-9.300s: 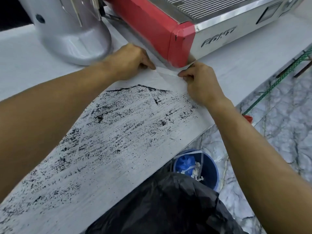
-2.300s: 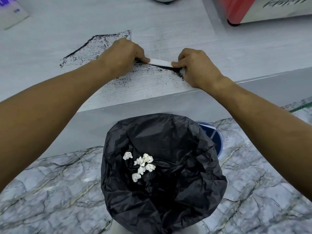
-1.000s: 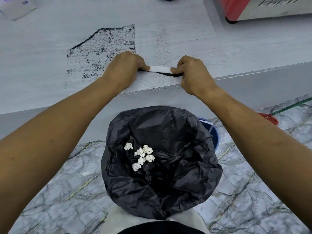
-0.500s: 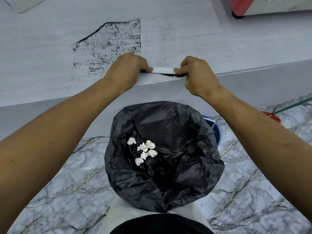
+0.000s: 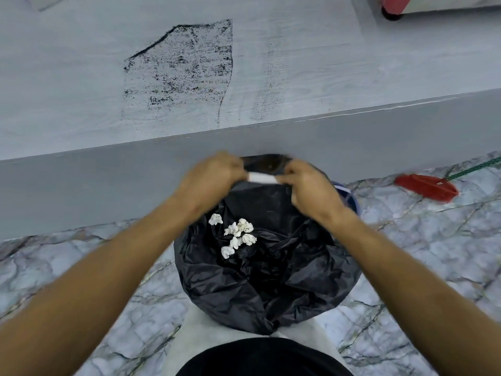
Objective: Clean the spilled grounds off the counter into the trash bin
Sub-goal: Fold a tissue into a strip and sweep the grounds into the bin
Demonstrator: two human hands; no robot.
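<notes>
Two bare hands hold one narrow white strip, folded paper or card by the look of it (image 5: pixel 262 177), stretched between them over the far rim of the black plastic bin liner (image 5: pixel 271 280); the left hand (image 5: pixel 214 177) pinches its left end and the right hand (image 5: pixel 309 188) pinches its right end, fingers curled round it, though both are blurred; held taut and level like this the strip probably serves as a scraper, and its place below the counter's edge and above the bag suggests the gathered grounds are being dropped into the trash bin; whether any powder clings to the strip I cannot tell. Several small crumpled white paper balls (image 5: pixel 238 234) lie inside the liner. Much of the spill is not yet cleared; a dark speckled patch of coffee grounds (image 5: pixel 184 66) sits on the pale grey wood-grain counter (image 5: pixel 325 63), bounded by a black ridge at its upper left, with faint streaks just to its right running toward the edge; so I judge another pass is needed. At the upper right a red machine corner (image 5: pixel 393 6) stands on the counter; the floor is grey veined marble (image 5: pixel 433 253); a flat red plastic piece (image 5: pixel 425 187) with a green cord (image 5: pixel 477 168) lies on it near the counter's base; a blue bucket rim (image 5: pixel 349 196) shows behind the liner.
</notes>
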